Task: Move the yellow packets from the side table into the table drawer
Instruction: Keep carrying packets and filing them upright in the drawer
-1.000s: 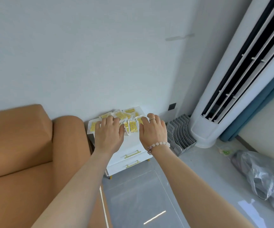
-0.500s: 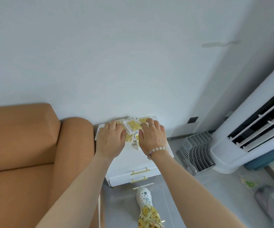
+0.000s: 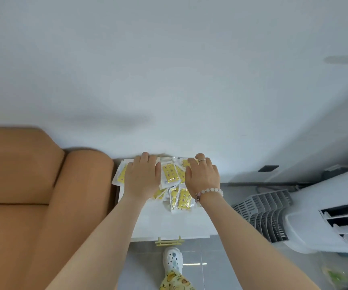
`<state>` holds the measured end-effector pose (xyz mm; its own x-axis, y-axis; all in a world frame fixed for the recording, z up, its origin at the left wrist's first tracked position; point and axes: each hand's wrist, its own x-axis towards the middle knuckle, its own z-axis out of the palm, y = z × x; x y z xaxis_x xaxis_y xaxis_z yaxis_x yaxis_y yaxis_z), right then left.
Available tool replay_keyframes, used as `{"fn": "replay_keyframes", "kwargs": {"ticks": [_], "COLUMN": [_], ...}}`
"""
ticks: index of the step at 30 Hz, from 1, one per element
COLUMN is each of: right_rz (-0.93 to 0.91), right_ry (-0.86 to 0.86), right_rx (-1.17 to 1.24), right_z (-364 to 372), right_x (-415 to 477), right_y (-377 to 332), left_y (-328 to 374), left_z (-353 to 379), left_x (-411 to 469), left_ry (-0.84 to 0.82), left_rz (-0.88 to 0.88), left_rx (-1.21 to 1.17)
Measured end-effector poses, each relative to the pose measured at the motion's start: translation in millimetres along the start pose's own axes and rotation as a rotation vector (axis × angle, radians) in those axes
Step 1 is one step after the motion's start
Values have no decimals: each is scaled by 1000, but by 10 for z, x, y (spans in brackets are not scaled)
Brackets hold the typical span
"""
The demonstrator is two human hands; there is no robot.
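The work surface is a white bench [image 3: 169, 222] standing against a plain pale wall [image 3: 169, 70], with the arm of a tan sofa [image 3: 22, 185] just beside it on the left and a grey tiled floor [image 3: 143, 264] below. To the right stand one grey slatted rack [image 3: 263, 210] and one white floor-standing air conditioner [image 3: 326, 216]; one dark wall socket [image 3: 268, 168] sits above the rack. Two gold drawer handles [image 3: 169, 241] project at the front edge of the bench, one below the other. One white shoe [image 3: 172, 258] is on the floor in front. The yellow packets [image 3: 170, 174] lie in an overlapping heap on the rear half of the bench top, near the wall. At least six can be made out, but the exact number cannot be told because the hands cover part of the heap. Two hands are in view. The left hand [image 3: 142, 176] lies palm-down on the left part of the heap, fingers [image 3: 146, 159] extended and close together, pressing flat, clasping nothing. The right hand [image 3: 203, 176], wearing one ring [image 3: 201, 160] and one bead bracelet [image 3: 209, 191], lies palm-down on the right part, fingers [image 3: 192, 165] likewise extended and resting on the packets.
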<state>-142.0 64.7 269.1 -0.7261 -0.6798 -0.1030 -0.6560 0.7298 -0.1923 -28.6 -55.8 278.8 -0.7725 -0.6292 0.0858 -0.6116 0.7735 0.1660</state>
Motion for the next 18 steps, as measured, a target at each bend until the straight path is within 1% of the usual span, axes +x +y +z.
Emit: {"fn": "replay_keyframes", "kwargs": {"ticks": [2, 5, 8, 10, 15, 18], "right_rz": [-6, -2, 2, 34, 169, 183], "right_ry": [-44, -114, -155, -168, -196, -224], "right_rx": [-7, 6, 12, 34, 110, 106], "right_z": [106, 261, 440, 573, 983, 1266], "right_x": [150, 292, 402, 487, 680, 810], "right_y": [51, 40, 20, 24, 49, 138], "left_y": [-19, -113, -228, -273, -170, -119], "left_z": [92, 221, 405, 586, 1140, 1476], "left_x": [48, 69, 146, 216, 344, 405], "left_ry": [-39, -46, -75, -104, -203, -269], "left_rz": [-9, -10, -86, -146, -116, -137], "left_rx": [15, 23, -12, -43, -72, -49]}}
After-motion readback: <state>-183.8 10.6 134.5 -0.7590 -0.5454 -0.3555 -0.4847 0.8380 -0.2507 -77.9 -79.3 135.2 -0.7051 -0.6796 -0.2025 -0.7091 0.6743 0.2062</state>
